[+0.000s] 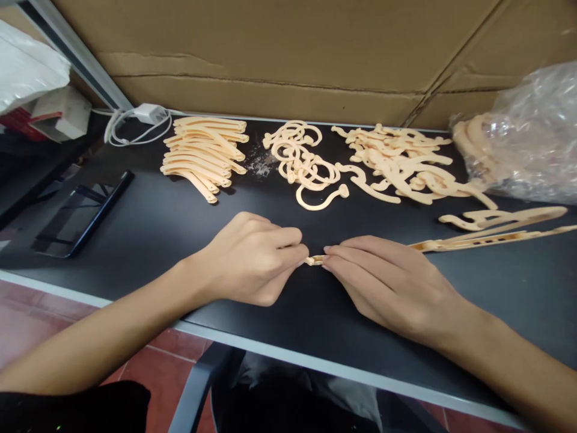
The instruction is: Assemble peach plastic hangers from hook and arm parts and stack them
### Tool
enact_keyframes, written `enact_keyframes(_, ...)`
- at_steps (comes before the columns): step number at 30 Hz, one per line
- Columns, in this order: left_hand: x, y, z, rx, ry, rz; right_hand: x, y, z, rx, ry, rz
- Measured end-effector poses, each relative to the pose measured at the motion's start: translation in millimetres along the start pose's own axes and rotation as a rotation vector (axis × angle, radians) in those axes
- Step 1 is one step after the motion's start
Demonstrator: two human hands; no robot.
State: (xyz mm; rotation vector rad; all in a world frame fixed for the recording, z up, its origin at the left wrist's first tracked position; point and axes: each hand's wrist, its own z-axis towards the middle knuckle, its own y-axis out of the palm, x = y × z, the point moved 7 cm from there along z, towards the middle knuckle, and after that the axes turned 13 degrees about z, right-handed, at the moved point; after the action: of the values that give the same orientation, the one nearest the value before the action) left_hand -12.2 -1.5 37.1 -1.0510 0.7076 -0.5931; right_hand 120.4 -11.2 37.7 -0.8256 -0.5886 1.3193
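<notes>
Pinching the end of a peach plastic strip [314,260] near the black surface's [148,228] front edge, the left hand [252,258] and right hand [387,282] both close on it, the right covering its middle, with stacked strips [202,156], loose hooks [300,159] and a clear bag [527,138] lying beyond.

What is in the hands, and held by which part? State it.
A peach plastic strip, its left end pinched between fingers of the left hand and the right hand.
</notes>
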Motion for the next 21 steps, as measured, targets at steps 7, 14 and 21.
enact_keyframes(7, -0.1, 1.0, 0.2, -0.012, -0.009, -0.008, 3.6, 3.6, 2.1, -0.028, 0.050, 0.018)
enact_keyframes(14, 0.2, 1.7, 0.4, -0.009, -0.018, 0.001, 9.3, 7.3, 2.0, -0.018, 0.099, 0.162)
enact_keyframes(21, -1.3, -0.3, 1.2, 0.042, -0.053, 0.073, 14.0, 11.4, 0.6, -0.047, 0.145, 0.226)
